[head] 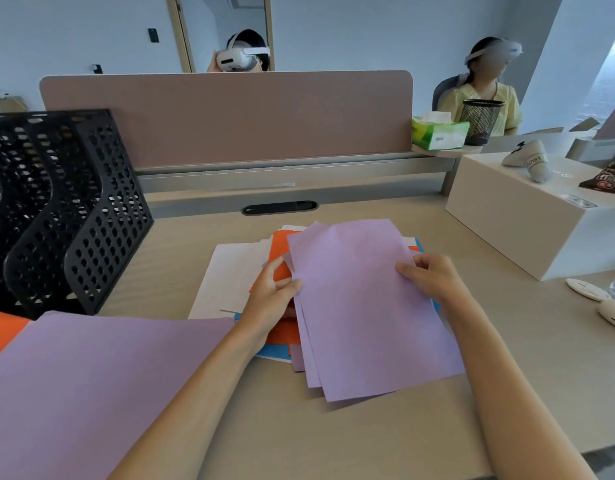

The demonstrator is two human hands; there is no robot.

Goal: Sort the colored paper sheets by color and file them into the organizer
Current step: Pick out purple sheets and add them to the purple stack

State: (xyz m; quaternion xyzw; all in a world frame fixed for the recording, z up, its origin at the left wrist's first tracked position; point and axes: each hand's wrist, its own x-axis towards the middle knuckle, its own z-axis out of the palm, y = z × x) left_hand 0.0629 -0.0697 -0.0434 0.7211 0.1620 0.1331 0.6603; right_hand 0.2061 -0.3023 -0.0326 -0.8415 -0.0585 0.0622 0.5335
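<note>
A mixed pile of paper lies at the desk's middle: purple sheets (365, 306) on top, orange sheets (282, 249), a blue sheet (273, 353) and white sheets (230, 275) under them. My left hand (271, 296) pinches the left edge of the purple sheets. My right hand (429, 277) grips their right edge. A sorted purple stack (91, 382) lies at the near left, over an orange stack (3, 329). The black perforated organizer (57, 209) stands at the left.
A pink divider panel (230, 116) closes the back of the desk. A white box (527, 216) stands at the right, with a tissue box (437, 133) and a mesh cup (481, 121) behind it. Two people wearing headsets sit beyond the divider.
</note>
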